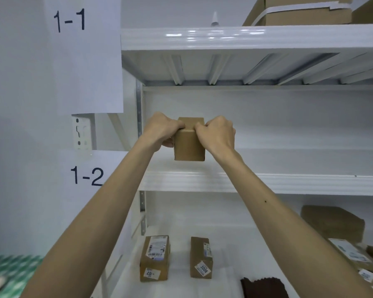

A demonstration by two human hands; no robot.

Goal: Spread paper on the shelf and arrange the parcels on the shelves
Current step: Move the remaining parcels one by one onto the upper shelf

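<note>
A small brown cardboard parcel (189, 146), plain and roughly cube-shaped, is held up between both hands in front of the opening above the white metal middle shelf (289, 183). One corner edge faces the viewer, and no label or tape shows on its visible faces. Whether its base rests on the shelf or hangs just above it cannot be told.

On the wall to the left, a white paper sheet printed "1-1" (82, 54) hangs above a second white sheet printed "1-2" (86, 176). On the lower shelf stand two narrow brown parcels. The left labelled parcel (154, 258) carries a shipping label and a sticker reading "07". The right labelled parcel (201, 258) has a sticker with turned digits too unclear to read.

The left hand (163, 131) grips the parcel's upper left side, fingers curled tightly over its top edge and thumb tucked against the side. The right hand (219, 135) grips the upper right side the same way, and the fingertips of both hands nearly meet at the top corner.
</note>
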